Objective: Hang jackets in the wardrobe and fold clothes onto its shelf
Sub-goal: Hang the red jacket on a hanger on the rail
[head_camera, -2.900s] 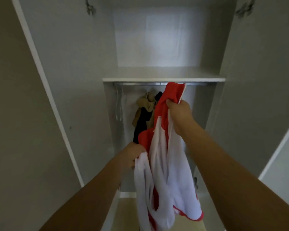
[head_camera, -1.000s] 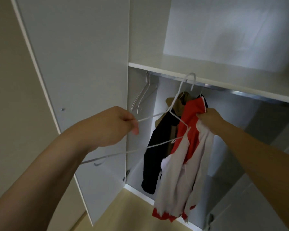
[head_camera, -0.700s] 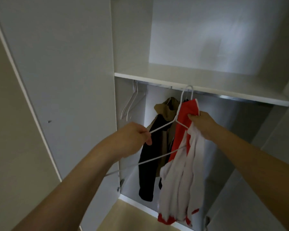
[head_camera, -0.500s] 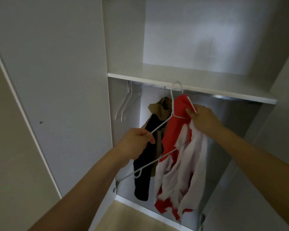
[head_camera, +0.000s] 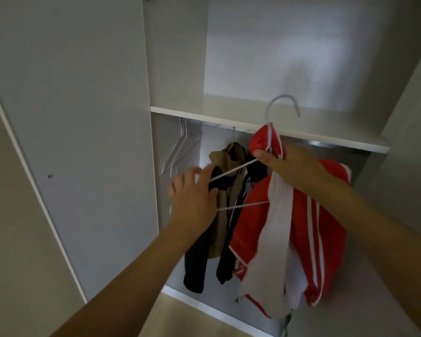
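Note:
A red and white jacket (head_camera: 311, 229) hangs in front of the open wardrobe, partly drawn over a white hanger (head_camera: 281, 103). The hanger's hook sticks up above the collar, in front of the shelf (head_camera: 204, 113). My right hand (head_camera: 287, 164) pinches the red collar together with the hanger's neck. My left hand (head_camera: 192, 198) grips the hanger's bare left end, its two wires running from the hand to the jacket. The right side of the hanger is hidden inside the jacket.
A tan and black jacket (head_camera: 226, 190) hangs on the rail (head_camera: 314, 143) under the shelf. Empty white hangers (head_camera: 178, 152) hang at the rail's left end. The white left door (head_camera: 71, 117) stands open beside my left arm.
The hanger has gone into the red jacket, which now spreads over its right side. My right hand has shifted right and now pinches the hanger's neck too; my left hand slid to the hanger's end.

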A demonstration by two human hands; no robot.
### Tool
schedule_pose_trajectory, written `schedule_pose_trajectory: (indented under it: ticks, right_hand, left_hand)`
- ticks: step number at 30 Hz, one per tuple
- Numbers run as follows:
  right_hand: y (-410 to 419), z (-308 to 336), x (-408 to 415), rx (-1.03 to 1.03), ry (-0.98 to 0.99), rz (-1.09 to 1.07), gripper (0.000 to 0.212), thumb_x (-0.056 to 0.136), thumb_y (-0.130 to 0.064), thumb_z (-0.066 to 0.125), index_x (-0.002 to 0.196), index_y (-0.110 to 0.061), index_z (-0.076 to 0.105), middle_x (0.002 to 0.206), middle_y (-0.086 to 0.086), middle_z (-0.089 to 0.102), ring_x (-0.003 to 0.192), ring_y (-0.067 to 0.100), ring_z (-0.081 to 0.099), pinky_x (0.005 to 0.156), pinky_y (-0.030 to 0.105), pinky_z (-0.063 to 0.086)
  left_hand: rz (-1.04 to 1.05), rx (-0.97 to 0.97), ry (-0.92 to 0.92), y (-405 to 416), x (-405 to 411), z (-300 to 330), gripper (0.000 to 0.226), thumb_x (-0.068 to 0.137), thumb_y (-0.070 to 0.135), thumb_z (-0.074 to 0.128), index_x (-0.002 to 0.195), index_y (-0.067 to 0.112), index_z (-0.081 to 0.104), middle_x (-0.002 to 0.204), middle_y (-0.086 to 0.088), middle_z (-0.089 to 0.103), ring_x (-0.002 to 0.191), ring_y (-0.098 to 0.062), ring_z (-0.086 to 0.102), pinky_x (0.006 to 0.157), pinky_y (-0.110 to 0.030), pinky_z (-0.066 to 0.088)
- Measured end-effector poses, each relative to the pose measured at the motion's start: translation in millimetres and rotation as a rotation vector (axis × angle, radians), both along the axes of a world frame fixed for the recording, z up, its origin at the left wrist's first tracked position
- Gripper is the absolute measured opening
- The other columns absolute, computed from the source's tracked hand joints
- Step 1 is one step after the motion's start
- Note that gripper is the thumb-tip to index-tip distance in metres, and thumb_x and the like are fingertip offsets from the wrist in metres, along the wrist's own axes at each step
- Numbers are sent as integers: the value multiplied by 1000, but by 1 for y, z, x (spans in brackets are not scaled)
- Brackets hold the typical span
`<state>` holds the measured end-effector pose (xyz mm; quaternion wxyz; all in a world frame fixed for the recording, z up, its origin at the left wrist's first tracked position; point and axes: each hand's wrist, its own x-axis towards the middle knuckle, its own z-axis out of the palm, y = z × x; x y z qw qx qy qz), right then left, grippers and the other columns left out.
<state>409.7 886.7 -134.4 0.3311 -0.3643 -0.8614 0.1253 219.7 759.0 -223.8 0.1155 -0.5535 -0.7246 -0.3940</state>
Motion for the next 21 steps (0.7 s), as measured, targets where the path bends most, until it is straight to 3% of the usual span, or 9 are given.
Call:
schedule_pose_trajectory:
  ticks: [3, 6, 8, 9, 12, 14, 16, 18, 21]
  right_hand:
    - [9, 1, 9, 21, 24, -141, 39, 87, -69, 42, 86, -35, 61, 74, -12, 53, 70, 10, 50, 73, 29, 37]
    - [11, -1, 23, 33, 2, -205, 39, 94, -57, 40, 89, -24, 61, 73, -8, 51, 64, 5, 45, 71, 28, 34]
    - [9, 0, 33, 47, 22, -248, 40, 95, -55, 37, 87, -23, 60, 75, -6, 55, 68, 11, 51, 73, 31, 38]
    - [7, 2, 38, 52, 41, -273, 40, 96, -54, 37, 86, -22, 60, 78, -3, 57, 73, 17, 54, 75, 33, 42]
    - [-1, 12, 44, 67, 132, -301, 37, 97, -47, 39, 80, -19, 57, 76, -2, 59, 77, 24, 58, 75, 35, 44]
    - [-8, 19, 44, 65, 195, -278, 35, 97, -44, 41, 74, -22, 57, 71, -4, 56, 72, 22, 57, 70, 32, 43]
    - [-16, 26, 43, 59, 236, -253, 33, 97, -41, 41, 71, -25, 54, 68, -6, 55, 67, 15, 56, 63, 27, 39]
    - [-22, 34, 42, 37, 265, -228, 30, 98, -41, 41, 80, -25, 59, 73, -7, 58, 69, 8, 57, 61, 23, 40]
    - [-26, 39, 45, 3, 292, -217, 34, 98, -44, 39, 98, -21, 64, 84, -5, 64, 75, 7, 60, 64, 23, 43]
  left_hand:
    - [-23, 516, 147, -9, 28, -15, 31, 77, 5, 61, 107, 14, 55, 107, -8, 51, 98, -23, 47, 91, -25, 24]
    - [-263, 653, 350, -14, 49, -44, 23, 75, 9, 58, 95, 17, 50, 109, -5, 48, 102, -23, 49, 94, -32, 33]
    - [-437, 509, 503, -13, 59, -69, 21, 75, 12, 57, 94, 19, 53, 113, -4, 51, 110, -22, 52, 99, -41, 36]
    - [-503, 394, 421, -9, 64, -80, 22, 74, 8, 57, 92, 19, 54, 109, -1, 54, 105, -18, 54, 98, -40, 40]
    - [-457, -47, -327, 15, 74, -86, 30, 81, 0, 57, 102, 21, 52, 99, 14, 51, 90, -8, 53, 79, -22, 46]
    - [-501, -351, -612, 42, 75, -83, 57, 85, 12, 65, 136, 22, 40, 129, 7, 46, 116, -15, 47, 93, -24, 44]
    - [-613, -505, -405, 68, 76, -79, 87, 82, 25, 74, 151, 24, 23, 151, -4, 29, 138, -23, 29, 114, -40, 28]
    - [-694, -607, -221, 82, 82, -74, 84, 82, 28, 75, 151, 22, 27, 154, -11, 28, 142, -29, 24, 117, -48, 22]
    - [-798, -850, -472, 84, 79, -77, 51, 93, 19, 63, 141, 13, 48, 145, -10, 46, 132, -27, 44, 113, -44, 34]
